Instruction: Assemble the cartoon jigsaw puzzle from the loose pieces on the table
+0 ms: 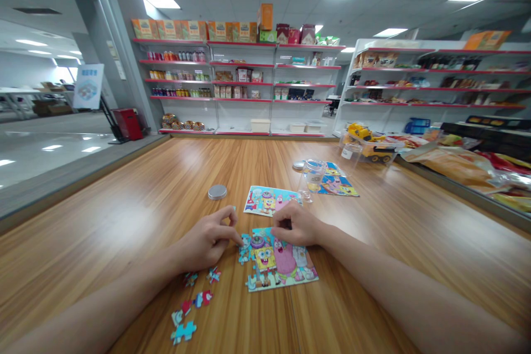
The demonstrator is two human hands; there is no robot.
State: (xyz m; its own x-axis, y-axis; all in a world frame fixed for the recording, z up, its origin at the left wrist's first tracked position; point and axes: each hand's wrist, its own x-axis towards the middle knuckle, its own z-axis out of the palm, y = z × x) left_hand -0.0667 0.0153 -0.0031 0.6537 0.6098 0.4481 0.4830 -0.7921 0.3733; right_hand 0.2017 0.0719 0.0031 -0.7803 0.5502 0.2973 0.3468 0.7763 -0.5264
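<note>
A cartoon jigsaw puzzle [276, 263] lies largely assembled on the wooden bench [373, 243] directly in front of the person, its lower right body joined up while its upper left corner and left edge are ragged and unfinished. The left hand [207, 240] rests at that open corner, thumb and forefinger pinched together in a closed grip at the puzzle's edge, seemingly on a small piece, though the piece itself is too small to make out. The right hand [296, 224] presses down on the puzzle's top edge, fingers curled in; whether its grip holds anything cannot be told. To judge from the layout, most of the picture is done and a handful of pieces is left: several loose pieces [194, 301] lie scattered on the bench below and to the left of the left hand. Just beyond the hands sits a reference picture card [265, 199] showing the same cartoon scene, with a round metal lid [217, 192] to its left. Farther back stand a clear plastic jar [314, 174] and a second cartoon picture [338, 182], near a yellow toy truck [371, 144]. Red-edged store shelves [244, 83] stocked with boxes and bottles line the far wall.
</note>
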